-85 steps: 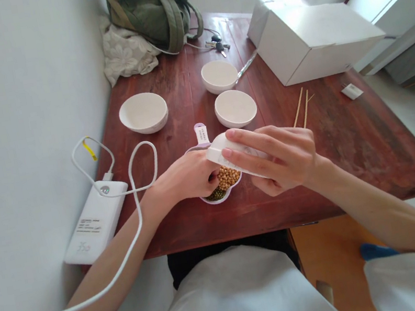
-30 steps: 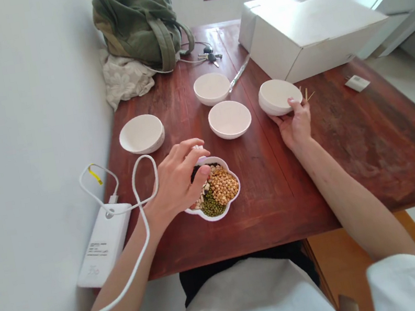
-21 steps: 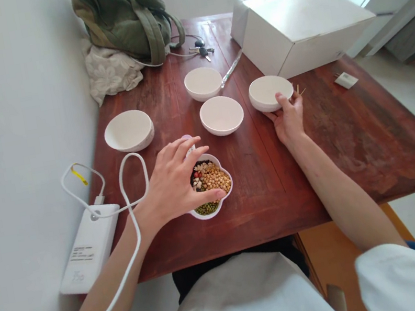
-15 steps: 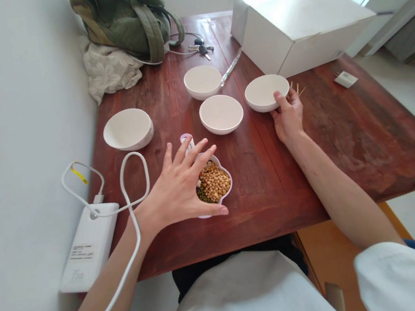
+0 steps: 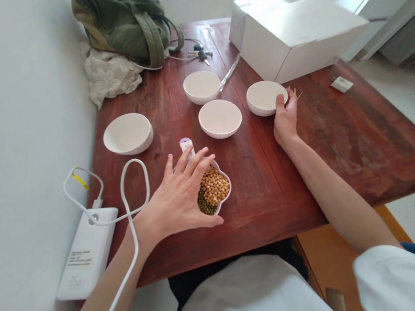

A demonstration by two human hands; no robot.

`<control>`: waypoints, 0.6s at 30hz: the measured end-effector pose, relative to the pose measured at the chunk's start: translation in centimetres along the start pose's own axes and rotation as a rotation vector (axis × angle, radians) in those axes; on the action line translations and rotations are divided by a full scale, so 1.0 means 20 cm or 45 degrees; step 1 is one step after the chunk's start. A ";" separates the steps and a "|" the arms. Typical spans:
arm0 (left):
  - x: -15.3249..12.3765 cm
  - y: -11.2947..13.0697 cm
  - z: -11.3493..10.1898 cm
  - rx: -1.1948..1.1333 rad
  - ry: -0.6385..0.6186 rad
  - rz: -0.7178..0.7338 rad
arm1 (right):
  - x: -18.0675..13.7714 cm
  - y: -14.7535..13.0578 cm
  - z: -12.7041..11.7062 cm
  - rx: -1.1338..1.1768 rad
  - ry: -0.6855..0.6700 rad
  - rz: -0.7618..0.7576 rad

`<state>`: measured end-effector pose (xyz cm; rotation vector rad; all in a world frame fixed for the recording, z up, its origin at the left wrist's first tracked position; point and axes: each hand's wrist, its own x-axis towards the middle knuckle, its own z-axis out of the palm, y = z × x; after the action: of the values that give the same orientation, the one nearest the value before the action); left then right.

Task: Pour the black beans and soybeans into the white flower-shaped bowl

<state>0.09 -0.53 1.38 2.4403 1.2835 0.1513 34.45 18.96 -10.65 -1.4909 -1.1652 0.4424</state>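
My left hand (image 5: 182,197) is spread over a scalloped dish (image 5: 230,187), covering its left part. Tan beans (image 5: 215,185) and small green beans (image 5: 206,206) show in the dish beside my thumb. A white label tab with a purple end (image 5: 185,143) shows just beyond my fingers. My right hand (image 5: 286,115) is closed at the right side of a white bowl (image 5: 264,95), thumb over the near rim and fingers behind it. The bowl appears to rest on the table. Two more white bowls, a nearer one (image 5: 220,118) and a farther one (image 5: 202,86), stand left of it.
Another white bowl (image 5: 127,133) is at the left. A power bank (image 5: 89,255) with a looping white cable (image 5: 134,242) lies by the wall. Farther back are a green bag (image 5: 122,24), keys (image 5: 200,53) and a large white box (image 5: 298,29). A charger plug (image 5: 342,84) lies right; thin sticks (image 5: 298,94) show by my right fingers.
The bowl at my right hand has come down slightly and sits more level. My left hand's thumb has drawn back a little from the dish. The view has tilted up slightly.
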 end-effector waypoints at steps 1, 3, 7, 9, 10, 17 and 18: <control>0.00 0.00 0.00 0.002 0.007 -0.011 | -0.01 -0.02 0.00 -0.027 -0.014 -0.002; -0.01 0.00 -0.01 -0.001 0.004 -0.022 | -0.04 -0.05 -0.01 -0.045 -0.011 -0.009; -0.01 -0.02 -0.02 -0.004 0.027 -0.058 | -0.12 -0.15 -0.04 -0.077 -0.014 -0.138; -0.02 -0.03 -0.03 -0.010 0.053 -0.084 | -0.18 -0.22 -0.05 -0.230 -0.086 -0.445; -0.02 -0.04 -0.04 -0.011 0.065 -0.095 | -0.21 -0.25 -0.06 -0.305 -0.150 -0.610; -0.01 -0.07 -0.05 -0.001 0.125 -0.112 | -0.35 -0.37 -0.04 -0.405 -0.497 -1.210; -0.01 -0.07 -0.05 -0.005 0.140 -0.111 | -0.35 -0.37 -0.03 -0.396 -0.497 -1.225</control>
<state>-1.48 0.31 1.79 2.3971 1.4324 0.2673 28.83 11.80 -6.11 -0.9292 -2.1591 -0.1342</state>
